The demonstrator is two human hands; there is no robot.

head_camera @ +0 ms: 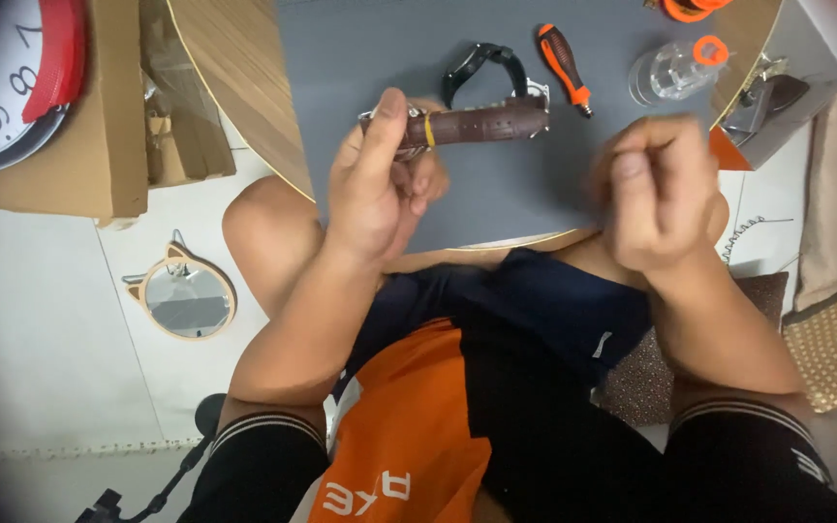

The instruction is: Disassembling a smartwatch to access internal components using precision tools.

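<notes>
currently a brown watch strap point(481, 125) is pinched in the left hand point(377, 184), thumb on top, and held above the grey mat point(360, 58). the right hand point(656, 194) is blurred and clenched; whether something small is gripped cannot be told. strap fitting seems to be in hand; fine alignment of a small part would be called for. behind the strap a black strap point(481, 63), a screwdriver point(562, 66) and a clear bottle point(670, 68) are laid. left of the strap, a wall clock point(2, 77) and a small mirror point(186, 300) are seen.
</notes>
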